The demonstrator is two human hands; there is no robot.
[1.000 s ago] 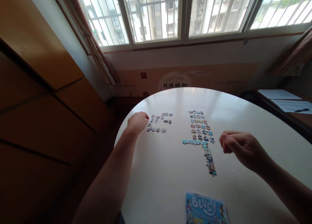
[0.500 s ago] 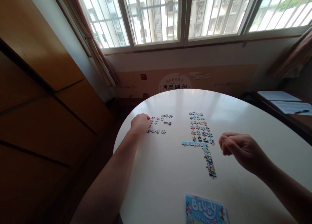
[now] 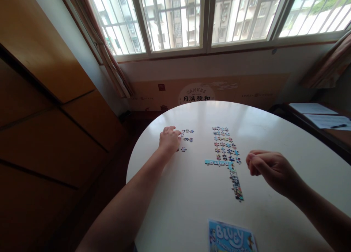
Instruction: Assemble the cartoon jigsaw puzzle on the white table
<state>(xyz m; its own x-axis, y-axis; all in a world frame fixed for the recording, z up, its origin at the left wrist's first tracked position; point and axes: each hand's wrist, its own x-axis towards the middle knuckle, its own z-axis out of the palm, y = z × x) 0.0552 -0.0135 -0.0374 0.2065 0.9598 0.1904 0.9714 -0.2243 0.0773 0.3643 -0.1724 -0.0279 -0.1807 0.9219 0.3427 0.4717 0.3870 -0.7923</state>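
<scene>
My left hand [image 3: 169, 139] is over the left group of loose puzzle pieces [image 3: 188, 139], palm down with its fingers apart; it covers some of them. Toward the right of the table, my right hand [image 3: 265, 165] is curled closed just above the surface. Whatever its fingers may hold is hidden. Between the hands, more loose jigsaw pieces [image 3: 223, 138] lie in rows. Right below these rows is a joined puzzle strip [image 3: 236, 180], with a light-blue arm running left and a darker arm running toward me.
All of this lies on a round white table [image 3: 181, 208]. A blue Bluey picture card or box [image 3: 231, 235] sits at its near edge. Paper sheets and a pen [image 3: 338, 126] rest on a dark surface at right. A wooden cabinet [image 3: 49, 135] stands at left.
My left hand has shifted right across the left group, and its fingers have spread from a closed pose. Pieces at that group's left side are now covered. My right hand has stayed put.
</scene>
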